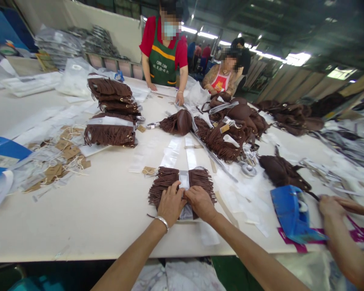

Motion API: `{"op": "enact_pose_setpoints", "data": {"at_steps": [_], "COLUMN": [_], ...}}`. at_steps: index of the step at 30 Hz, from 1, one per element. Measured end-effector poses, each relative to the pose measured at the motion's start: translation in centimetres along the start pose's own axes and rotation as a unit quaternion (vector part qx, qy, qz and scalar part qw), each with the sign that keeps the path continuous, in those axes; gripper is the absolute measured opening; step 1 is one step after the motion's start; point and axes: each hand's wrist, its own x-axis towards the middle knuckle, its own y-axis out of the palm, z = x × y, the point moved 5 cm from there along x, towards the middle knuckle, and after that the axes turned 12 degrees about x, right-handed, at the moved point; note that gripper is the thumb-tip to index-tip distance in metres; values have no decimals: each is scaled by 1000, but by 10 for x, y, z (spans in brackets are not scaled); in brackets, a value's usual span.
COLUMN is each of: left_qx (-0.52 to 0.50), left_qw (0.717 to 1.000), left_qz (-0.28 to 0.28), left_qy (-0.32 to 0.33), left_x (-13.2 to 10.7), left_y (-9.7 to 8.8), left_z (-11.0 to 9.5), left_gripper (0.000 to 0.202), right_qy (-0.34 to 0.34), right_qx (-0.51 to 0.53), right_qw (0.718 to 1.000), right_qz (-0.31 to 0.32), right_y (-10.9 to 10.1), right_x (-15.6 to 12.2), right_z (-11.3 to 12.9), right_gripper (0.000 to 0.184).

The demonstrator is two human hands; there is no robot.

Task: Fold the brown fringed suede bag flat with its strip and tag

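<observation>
A dark brown fringed bag (166,184) lies on the table in front of me, with a pale plastic strip (184,178) running across its middle. My left hand (172,202) rests on the bag's left half, its fingers stretched out towards the strip and a silver bangle at the wrist. Curled fingers of my right hand (200,201) pinch at the strip, close to my left thumb. What lies under the fingertips is partly hidden. Just behind the bag are more plastic strips (172,150) and a brown paper tag (148,170).
Stacked fringed bags (111,131) stand left of centre, near loose tags (68,149). More brown bags (227,137) are heaped right. A blue tape dispenser (291,214) sits beside a co-worker's hand (332,206). Two people stand or sit across the table (109,218).
</observation>
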Motion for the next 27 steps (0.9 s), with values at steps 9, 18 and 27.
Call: {"op": "enact_pose_setpoints", "data": {"at_steps": [9,18,27], "left_qx": [27,66,107], "left_qw": [999,996,985], "left_qz": [-19,-47,-47], "left_qy": [37,48,130], "left_x": [0,0,-1], "left_y": [-6,-2,6], "left_z": [-4,-11,-15], "left_gripper": [20,20,29], "right_qy": [-1,1,4], "right_qx": [-6,46,-11], "right_qw": [1000,999,1000], "right_qz": [24,4,-25], "right_y": [2,-5,-9], "right_x": [-2,-13,-38], "right_z": [1,8,17], "right_gripper": [14,13,21]}}
